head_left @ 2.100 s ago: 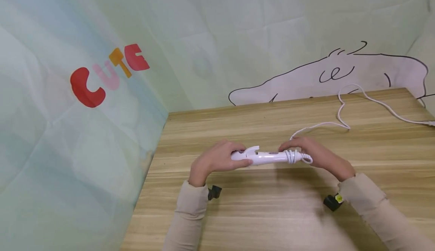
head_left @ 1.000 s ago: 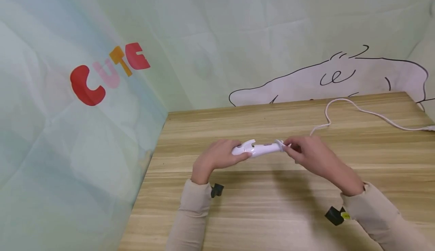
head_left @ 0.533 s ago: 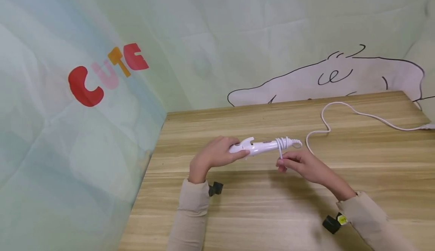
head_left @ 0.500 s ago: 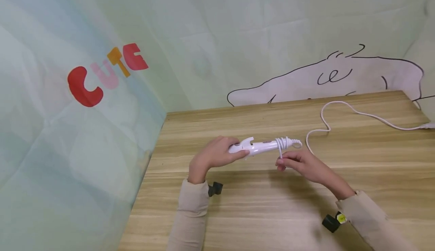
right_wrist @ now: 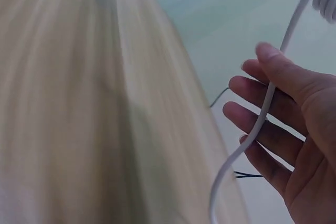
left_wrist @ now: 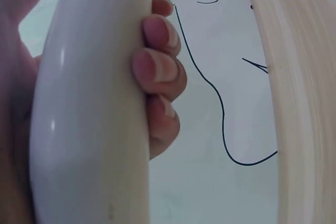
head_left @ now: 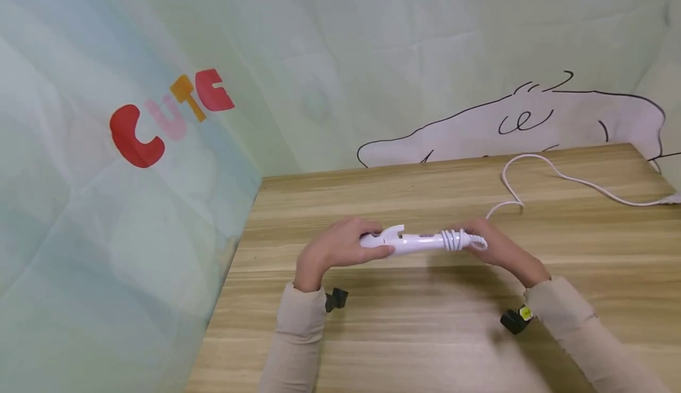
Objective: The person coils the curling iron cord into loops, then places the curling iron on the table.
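In the head view my left hand (head_left: 340, 246) grips a white curling iron (head_left: 422, 243) by its left end, thumb in front. The left wrist view has its smooth white body (left_wrist: 94, 98) up close, with fingertips (left_wrist: 157, 69) curled round the far side. White power cord (head_left: 453, 240) is wound in several turns near the iron's right end. My right hand (head_left: 497, 248) is behind that end, partly hidden by it. In the right wrist view the cord (right_wrist: 260, 121) runs down from the wraps between my thumb and bent fingers.
The loose cord curves over the wooden table (head_left: 415, 334) to a plug (head_left: 671, 198) at the right edge. A printed cloth backdrop (head_left: 314, 91) stands behind and to the left, meeting the table's back edge.
The right hand has carried the cord round the iron, from in front of and below it to behind it. The left hand keeps its hold, and the iron dips slightly.
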`<act>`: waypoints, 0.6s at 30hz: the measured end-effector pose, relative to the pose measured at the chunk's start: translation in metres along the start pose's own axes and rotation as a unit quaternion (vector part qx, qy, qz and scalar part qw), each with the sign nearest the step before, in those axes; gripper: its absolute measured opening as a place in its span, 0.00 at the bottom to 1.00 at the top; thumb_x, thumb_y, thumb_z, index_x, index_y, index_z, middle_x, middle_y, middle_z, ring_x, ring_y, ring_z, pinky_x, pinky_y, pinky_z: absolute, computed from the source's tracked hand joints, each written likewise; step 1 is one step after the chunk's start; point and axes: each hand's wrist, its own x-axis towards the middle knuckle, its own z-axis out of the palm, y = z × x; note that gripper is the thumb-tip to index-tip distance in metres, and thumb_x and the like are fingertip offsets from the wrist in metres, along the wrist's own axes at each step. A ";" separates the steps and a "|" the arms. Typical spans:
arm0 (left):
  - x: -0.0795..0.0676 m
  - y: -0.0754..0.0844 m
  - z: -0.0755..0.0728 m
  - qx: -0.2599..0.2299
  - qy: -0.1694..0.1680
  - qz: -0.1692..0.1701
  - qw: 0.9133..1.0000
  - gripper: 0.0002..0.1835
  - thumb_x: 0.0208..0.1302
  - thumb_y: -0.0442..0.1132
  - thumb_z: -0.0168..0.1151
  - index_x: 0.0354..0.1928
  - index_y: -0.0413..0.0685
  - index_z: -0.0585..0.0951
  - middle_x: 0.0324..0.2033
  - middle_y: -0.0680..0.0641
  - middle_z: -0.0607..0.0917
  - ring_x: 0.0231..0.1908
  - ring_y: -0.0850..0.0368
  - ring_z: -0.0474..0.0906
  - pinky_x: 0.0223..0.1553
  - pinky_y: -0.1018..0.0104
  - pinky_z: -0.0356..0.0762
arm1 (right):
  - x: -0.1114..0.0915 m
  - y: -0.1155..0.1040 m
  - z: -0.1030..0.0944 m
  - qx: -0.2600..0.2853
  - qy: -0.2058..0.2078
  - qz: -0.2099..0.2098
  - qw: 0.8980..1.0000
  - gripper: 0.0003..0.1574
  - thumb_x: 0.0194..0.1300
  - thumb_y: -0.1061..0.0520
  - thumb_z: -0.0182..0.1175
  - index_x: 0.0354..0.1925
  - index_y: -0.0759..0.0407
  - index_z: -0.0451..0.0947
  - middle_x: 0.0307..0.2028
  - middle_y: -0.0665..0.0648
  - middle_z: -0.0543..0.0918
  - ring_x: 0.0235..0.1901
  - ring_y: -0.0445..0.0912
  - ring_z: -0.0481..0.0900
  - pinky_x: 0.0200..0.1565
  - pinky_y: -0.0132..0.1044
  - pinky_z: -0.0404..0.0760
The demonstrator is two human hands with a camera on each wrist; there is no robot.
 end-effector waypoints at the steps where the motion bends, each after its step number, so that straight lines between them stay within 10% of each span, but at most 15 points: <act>1: 0.000 0.001 0.000 0.002 -0.002 0.004 1.000 0.17 0.60 0.62 0.58 0.28 0.59 0.75 0.20 0.59 0.72 0.21 0.66 0.67 0.25 0.72 0.65 | 0.002 0.001 -0.004 -0.002 -0.009 -0.015 1.000 0.16 0.49 0.74 0.62 0.37 0.63 0.84 0.32 0.55 0.87 0.33 0.31 0.78 0.35 0.32 0.78; 9: 0.000 0.011 -0.002 0.009 -0.005 0.016 1.000 0.16 0.59 0.61 0.59 0.28 0.58 0.76 0.19 0.60 0.73 0.21 0.66 0.67 0.24 0.73 0.65 | 0.024 -0.008 -0.025 -0.056 -0.064 0.091 0.992 0.09 0.63 0.57 0.62 0.41 0.54 0.85 0.40 0.51 0.87 0.43 0.43 0.83 0.46 0.47 0.79; 18: 0.005 0.012 0.007 0.024 -0.014 0.008 1.000 0.18 0.58 0.63 0.59 0.26 0.58 0.75 0.18 0.61 0.71 0.19 0.67 0.66 0.23 0.74 0.64 | 0.035 -0.028 -0.037 -0.171 -0.041 0.026 0.984 0.05 0.55 0.55 0.69 0.33 0.51 0.85 0.32 0.47 0.86 0.35 0.44 0.83 0.40 0.45 0.80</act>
